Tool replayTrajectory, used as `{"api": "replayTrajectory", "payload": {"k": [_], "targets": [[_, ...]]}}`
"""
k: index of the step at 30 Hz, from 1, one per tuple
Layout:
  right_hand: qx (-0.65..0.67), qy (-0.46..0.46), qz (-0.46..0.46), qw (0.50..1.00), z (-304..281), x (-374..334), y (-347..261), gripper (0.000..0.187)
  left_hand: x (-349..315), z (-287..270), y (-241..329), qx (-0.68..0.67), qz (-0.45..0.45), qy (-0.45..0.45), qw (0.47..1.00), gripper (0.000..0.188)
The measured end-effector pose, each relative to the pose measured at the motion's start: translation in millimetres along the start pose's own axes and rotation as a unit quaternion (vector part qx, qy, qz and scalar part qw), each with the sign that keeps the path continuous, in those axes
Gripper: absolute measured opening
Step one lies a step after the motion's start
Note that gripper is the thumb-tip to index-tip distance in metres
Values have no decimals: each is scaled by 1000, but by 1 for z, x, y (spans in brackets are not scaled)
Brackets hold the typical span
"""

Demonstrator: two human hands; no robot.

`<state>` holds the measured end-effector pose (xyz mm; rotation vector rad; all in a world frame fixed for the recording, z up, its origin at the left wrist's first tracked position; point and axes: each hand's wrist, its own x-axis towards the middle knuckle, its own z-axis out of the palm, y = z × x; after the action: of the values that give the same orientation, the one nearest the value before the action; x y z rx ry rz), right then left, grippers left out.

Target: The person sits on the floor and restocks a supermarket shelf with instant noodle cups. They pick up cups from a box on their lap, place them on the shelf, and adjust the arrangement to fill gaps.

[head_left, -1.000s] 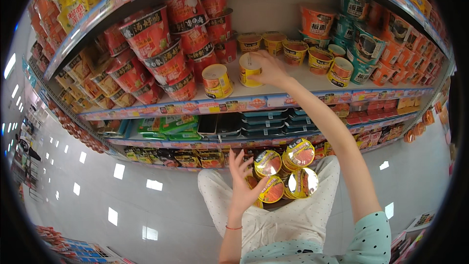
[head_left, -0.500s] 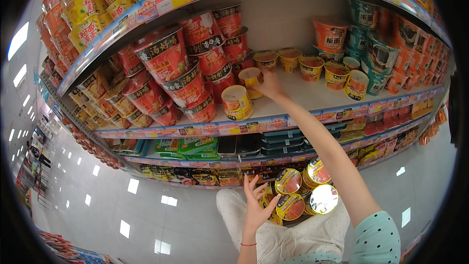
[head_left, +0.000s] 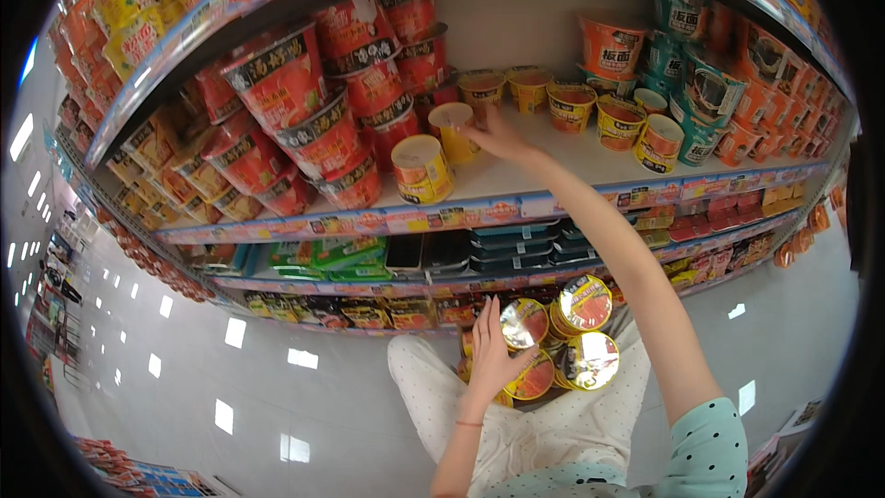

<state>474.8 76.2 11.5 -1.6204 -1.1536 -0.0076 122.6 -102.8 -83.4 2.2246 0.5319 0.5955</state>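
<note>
My right hand (head_left: 498, 136) reaches onto the middle shelf, slightly blurred, fingers stretched out and apart. Its thumb side is against a yellow instant noodle cup (head_left: 452, 136) with a pale top. A second pale-topped noodle cup (head_left: 422, 171) stands in front, by the shelf edge. Down over my lap, my left hand (head_left: 491, 358) is closed around the left side of a yellow noodle cup with a shiny lid (head_left: 524, 323), fingers together on one side and thumb on the other. More shiny-lidded noodle cups (head_left: 590, 361) are grouped beside it, some stacked.
Tall red noodle tubs (head_left: 304, 134) are stacked at left on this shelf. Several yellow cups (head_left: 572, 109) stand in a row behind and right of my hand, then teal tubs (head_left: 708, 97) and orange tubs. Below are shelves of green packs (head_left: 355, 254) and dark trays (head_left: 512, 247).
My left hand has moved from hovering spread-fingered beside the lap cups onto one of them. My right hand's fingers have loosened from the yellow cup on the shelf. The view has shifted slightly.
</note>
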Motion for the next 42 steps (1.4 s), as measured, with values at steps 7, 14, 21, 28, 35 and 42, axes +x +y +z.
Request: {"api": "replayTrajectory", "payload": {"k": [7,14,21,28,35,42], "targets": [[47,-148,-97,983,-80,-119,-120,57,-8,30,-30,75,-44,-38,995,113],[-113,-416,-70,900,-166,-231,-119,43,-34,48,-35,78,-60,-72,993,94],[-279,-517,-61,807,-166,-284,-84,122,-39,50,-23,71,-20,-29,997,82],[-285,-476,-71,829,-161,-279,-82,100,-35,41,-14,8,-39,-25,999,75],[53,-318,-35,946,-164,-254,-129,104,-12,17,25,-441,-105,-7,891,80],[38,-355,-94,929,-146,-259,-163,118,-6,-2,58,-543,-149,57,825,68]]}}
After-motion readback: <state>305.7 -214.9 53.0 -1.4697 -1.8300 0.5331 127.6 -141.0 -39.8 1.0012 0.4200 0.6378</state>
